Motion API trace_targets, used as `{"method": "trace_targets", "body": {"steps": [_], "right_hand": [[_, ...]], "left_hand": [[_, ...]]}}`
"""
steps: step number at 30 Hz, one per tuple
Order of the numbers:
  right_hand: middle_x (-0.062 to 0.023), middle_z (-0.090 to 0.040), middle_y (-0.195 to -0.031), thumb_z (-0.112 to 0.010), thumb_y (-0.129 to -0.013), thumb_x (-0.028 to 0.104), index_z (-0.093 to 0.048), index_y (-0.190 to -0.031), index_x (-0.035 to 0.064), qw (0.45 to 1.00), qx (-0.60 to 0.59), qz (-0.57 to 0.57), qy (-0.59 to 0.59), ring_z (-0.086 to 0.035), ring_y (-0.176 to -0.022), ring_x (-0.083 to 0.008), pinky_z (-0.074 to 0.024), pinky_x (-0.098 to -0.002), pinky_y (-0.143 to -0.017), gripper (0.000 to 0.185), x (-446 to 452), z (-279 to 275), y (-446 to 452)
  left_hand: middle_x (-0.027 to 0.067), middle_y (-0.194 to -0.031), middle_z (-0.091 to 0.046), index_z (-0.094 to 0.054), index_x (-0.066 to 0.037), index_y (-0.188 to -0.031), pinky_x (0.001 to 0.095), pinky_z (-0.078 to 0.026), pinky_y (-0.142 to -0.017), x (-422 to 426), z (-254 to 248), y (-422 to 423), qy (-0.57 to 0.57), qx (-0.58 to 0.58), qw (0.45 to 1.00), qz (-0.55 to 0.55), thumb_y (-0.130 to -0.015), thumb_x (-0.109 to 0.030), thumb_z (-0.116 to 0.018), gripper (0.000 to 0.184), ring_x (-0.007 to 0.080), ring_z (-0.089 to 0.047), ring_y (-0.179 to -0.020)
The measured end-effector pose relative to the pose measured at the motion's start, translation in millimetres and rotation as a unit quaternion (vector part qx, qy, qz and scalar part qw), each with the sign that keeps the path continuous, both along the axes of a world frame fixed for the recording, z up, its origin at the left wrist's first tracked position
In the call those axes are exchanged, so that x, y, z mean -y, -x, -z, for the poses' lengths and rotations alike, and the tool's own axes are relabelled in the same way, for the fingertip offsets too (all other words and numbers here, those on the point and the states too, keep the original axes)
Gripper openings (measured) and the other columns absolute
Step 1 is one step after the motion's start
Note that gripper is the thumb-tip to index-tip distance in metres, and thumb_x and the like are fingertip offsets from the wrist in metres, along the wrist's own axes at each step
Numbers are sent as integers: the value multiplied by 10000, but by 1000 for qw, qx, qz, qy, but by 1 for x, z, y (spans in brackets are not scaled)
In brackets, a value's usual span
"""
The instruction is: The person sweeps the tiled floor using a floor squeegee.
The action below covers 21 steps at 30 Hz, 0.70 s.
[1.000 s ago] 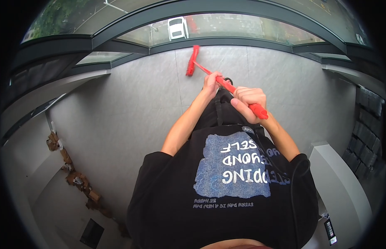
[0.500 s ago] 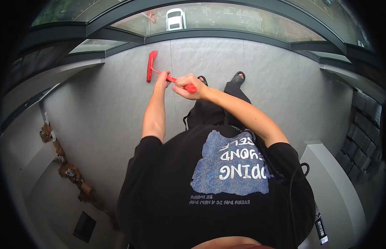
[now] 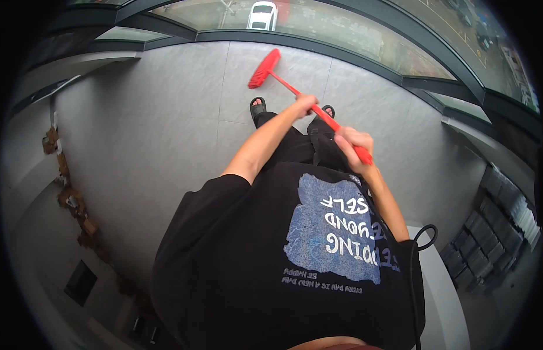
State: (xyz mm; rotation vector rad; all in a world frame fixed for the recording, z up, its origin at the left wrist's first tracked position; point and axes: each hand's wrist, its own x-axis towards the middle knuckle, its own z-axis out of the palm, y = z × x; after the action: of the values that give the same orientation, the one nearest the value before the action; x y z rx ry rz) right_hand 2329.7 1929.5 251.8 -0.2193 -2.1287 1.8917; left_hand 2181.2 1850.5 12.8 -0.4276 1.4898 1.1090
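Observation:
A red broom (image 3: 289,86) slants across the view in front of me, its bristled head close to the window side of the floor. My left hand (image 3: 306,105) is closed round the handle partway down, with the arm stretched forward. Nearer my body, my right hand (image 3: 355,149) grips the handle close to its upper end, which sticks out past the palm. The broom head looks slightly smeared by motion, and I cannot make out any litter at its bristles.
Grey floor tiles (image 3: 172,116) spread around my sandalled feet (image 3: 257,106). A dark-framed window (image 3: 318,46) runs along the far edge, with a white car (image 3: 263,15) outside. Cardboard pieces (image 3: 70,201) lie at the left; stacked grey packages (image 3: 487,227) stand at the right.
The broom head has swung right and a little toward the window. Both hands have moved right with the handle, and the right hand has drawn back closer to my body.

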Motion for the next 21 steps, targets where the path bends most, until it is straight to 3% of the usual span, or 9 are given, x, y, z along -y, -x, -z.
{"method": "trace_targets", "body": {"steps": [5,7,11,13,15,17,21], "right_hand": [[-87,-491,-544,-579,-785,-107,-427,-551,11,998,-56,-4,13,-485,-515,-206,-475,-365,-643,304,-38,-18,-41],[-84,-500,-547,-589,-768,-115,-430,-545,18,997,-72,-19,24,-502,-516,-206,-496,-382,-681,304,-39,-25,-35],[-81,-506,-586,-668,-720,-70,-438,-571,37,984,-133,-114,-2,-547,-572,-250,-508,-396,-705,295,-19,-27,3],[-59,-478,-561,-663,-716,-77,-389,-557,64,974,-160,-160,-3,-529,-556,-242,-500,-414,-696,346,25,-23,59],[-71,-469,-563,-677,-727,-54,-367,-551,65,964,-156,-212,-31,-531,-570,-282,-487,-396,-675,376,38,-14,87],[-78,-445,-559,-698,-727,-31,-378,-551,59,958,-158,-234,-44,-531,-610,-288,-418,-391,-616,376,47,-3,105],[-95,-422,-546,-671,-747,-13,-362,-551,38,960,-139,-242,-33,-450,-543,-300,-369,-388,-563,368,81,23,146]], "left_hand": [[97,-572,-569,-546,3,-667,282,-341,-356,-22,-51,-47,-56,-1,998,-36,-754,-55,-606,121,150,-492,-413],[94,-577,-570,-565,5,-653,273,-334,-361,-12,-73,-36,-72,-12,994,-84,-748,-60,-606,123,143,-480,-399],[48,-525,-492,-511,-44,-614,291,-309,-357,36,-46,-7,-67,-50,987,-138,-736,-67,-596,151,141,-452,-383],[44,-541,-491,-506,-51,-636,295,-313,-379,85,-77,45,-60,-44,982,-174,-732,-85,-604,141,140,-425,-382],[22,-549,-481,-514,-66,-671,293,-334,-417,102,-68,69,-20,-76,964,-255,-728,-94,-606,111,140,-452,-436],[1,-569,-478,-523,-92,-706,272,-361,-468,119,-29,90,-49,-58,949,-306,-722,-102,-613,92,139,-473,-497],[-19,-588,-479,-513,-132,-702,288,-385,-512,155,-10,133,-75,-17,956,-282,-723,-154,-627,118,137,-473,-518]]}}
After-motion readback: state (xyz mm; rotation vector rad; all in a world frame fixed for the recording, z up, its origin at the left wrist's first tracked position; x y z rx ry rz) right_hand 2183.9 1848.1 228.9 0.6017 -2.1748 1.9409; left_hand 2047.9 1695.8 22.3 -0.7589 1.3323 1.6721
